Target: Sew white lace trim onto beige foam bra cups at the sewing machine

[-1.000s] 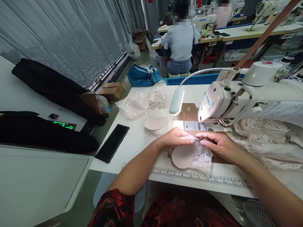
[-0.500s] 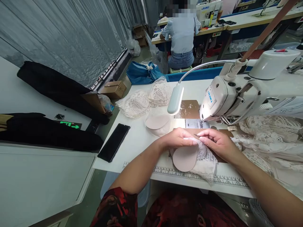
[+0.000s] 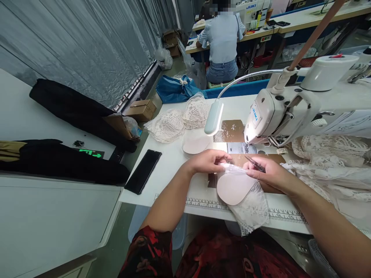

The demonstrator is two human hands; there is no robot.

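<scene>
My left hand (image 3: 207, 161) pinches the upper edge of a white lace piece (image 3: 251, 218) at the front of the sewing table. On the lace lies a smooth, pale pink rounded pad (image 3: 234, 189), its wide end toward me. My right hand (image 3: 271, 173) is closed around small dark thread snips (image 3: 256, 164), their pointed end toward the left. Its thumb and fingertips also touch the same gathered edge, so the fabric stretches between both hands. Behind them stands the white sewing machine (image 3: 269, 114), its needle area just beyond my fingers.
A black phone (image 3: 143, 172) lies at the table's left. Lace cups (image 3: 168, 125) and another pale pad (image 3: 197, 142) sit behind my left hand. Lace garments (image 3: 333, 166) pile up at right. A lamp (image 3: 213, 117) hangs over the table. A person (image 3: 222, 42) sits ahead.
The lace and pad have turned and spread out, with the lace now hanging over the front edge. My hands have moved slightly apart, and more of the snips shows in the right one.
</scene>
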